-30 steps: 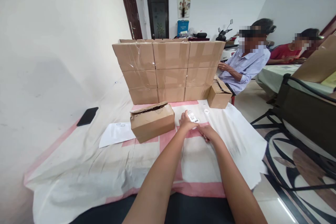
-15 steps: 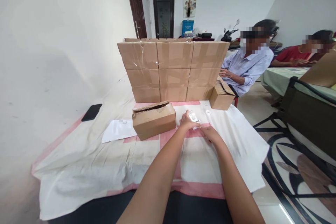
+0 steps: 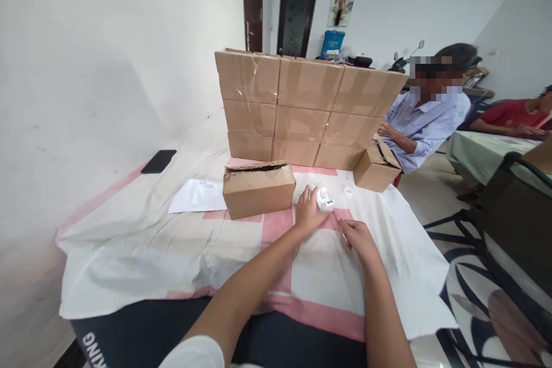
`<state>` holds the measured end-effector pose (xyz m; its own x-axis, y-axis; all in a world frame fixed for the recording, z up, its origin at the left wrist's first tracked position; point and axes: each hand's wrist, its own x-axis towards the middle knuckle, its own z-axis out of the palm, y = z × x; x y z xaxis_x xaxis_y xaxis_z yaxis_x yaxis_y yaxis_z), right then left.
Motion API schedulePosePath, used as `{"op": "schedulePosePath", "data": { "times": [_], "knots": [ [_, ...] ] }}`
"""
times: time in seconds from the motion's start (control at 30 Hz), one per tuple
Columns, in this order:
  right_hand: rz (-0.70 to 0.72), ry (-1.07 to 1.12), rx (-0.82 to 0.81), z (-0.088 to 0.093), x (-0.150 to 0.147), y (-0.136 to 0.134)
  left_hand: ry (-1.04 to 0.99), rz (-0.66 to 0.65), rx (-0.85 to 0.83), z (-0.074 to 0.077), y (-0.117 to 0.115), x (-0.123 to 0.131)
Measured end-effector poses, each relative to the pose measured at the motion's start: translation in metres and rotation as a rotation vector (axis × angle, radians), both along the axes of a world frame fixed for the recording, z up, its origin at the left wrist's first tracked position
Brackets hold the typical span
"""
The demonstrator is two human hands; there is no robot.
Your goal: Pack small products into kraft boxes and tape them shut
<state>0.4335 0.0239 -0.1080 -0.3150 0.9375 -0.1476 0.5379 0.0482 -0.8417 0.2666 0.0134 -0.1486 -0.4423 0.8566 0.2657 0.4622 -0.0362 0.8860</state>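
My left hand [image 3: 307, 213] rests on the cloth with its fingers wrapped against the near left side of a small white tape dispenser [image 3: 324, 200]. Just to the right and nearer to me is my right hand [image 3: 357, 237]. Its thumb and fingers are pinched together, apart from the dispenser; whatever they hold is too small to make out. Left of my left hand lies a brown cardboard box [image 3: 259, 192] with its top flap slightly raised. A small white ring [image 3: 348, 191] lies beyond the dispenser.
Stacked cardboard boxes [image 3: 306, 109] form a wall at the back of the table. Another box [image 3: 376, 168] stands at the right edge, beside a seated person [image 3: 435, 115]. On the left are a white sheet [image 3: 196, 196] and a black phone [image 3: 158, 161].
My right hand has drawn away from the dispenser, toward me and to the right. My left hand stays at the dispenser. The head view has shifted, so the scene sits further right.
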Motion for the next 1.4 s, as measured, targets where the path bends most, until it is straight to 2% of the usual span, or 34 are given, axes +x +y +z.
{"op": "schedulePosePath", "data": {
  "times": [0.07, 0.13, 0.33, 0.63, 0.83, 1.1, 1.4],
  "knots": [
    [0.015, 0.0, 0.029, 0.002, -0.002, -0.002, -0.195, -0.01, 0.15, 0.001, -0.005, -0.001],
    [0.049, 0.016, 0.066, 0.004, -0.005, -0.004, -0.338, -0.041, 0.203, 0.002, -0.008, 0.0],
    [0.079, 0.192, 0.244, 0.012, -0.014, -0.014, -0.574, -0.391, 0.2, 0.01, -0.014, 0.002],
    [0.064, 0.21, 0.26, 0.002, -0.022, -0.014, -0.846, -0.616, 0.116, 0.016, -0.017, -0.001],
    [0.049, 0.233, 0.334, -0.002, -0.029, -0.014, -0.956, -0.572, 0.117, 0.017, -0.016, 0.001],
    [0.102, 0.187, 0.437, -0.006, -0.027, -0.015, -0.985, -0.305, 0.264, 0.019, -0.014, -0.004],
    [0.127, 0.175, 0.514, -0.01, -0.036, -0.016, -0.844, -0.432, 0.164, 0.018, -0.016, 0.001]
  ]
}}
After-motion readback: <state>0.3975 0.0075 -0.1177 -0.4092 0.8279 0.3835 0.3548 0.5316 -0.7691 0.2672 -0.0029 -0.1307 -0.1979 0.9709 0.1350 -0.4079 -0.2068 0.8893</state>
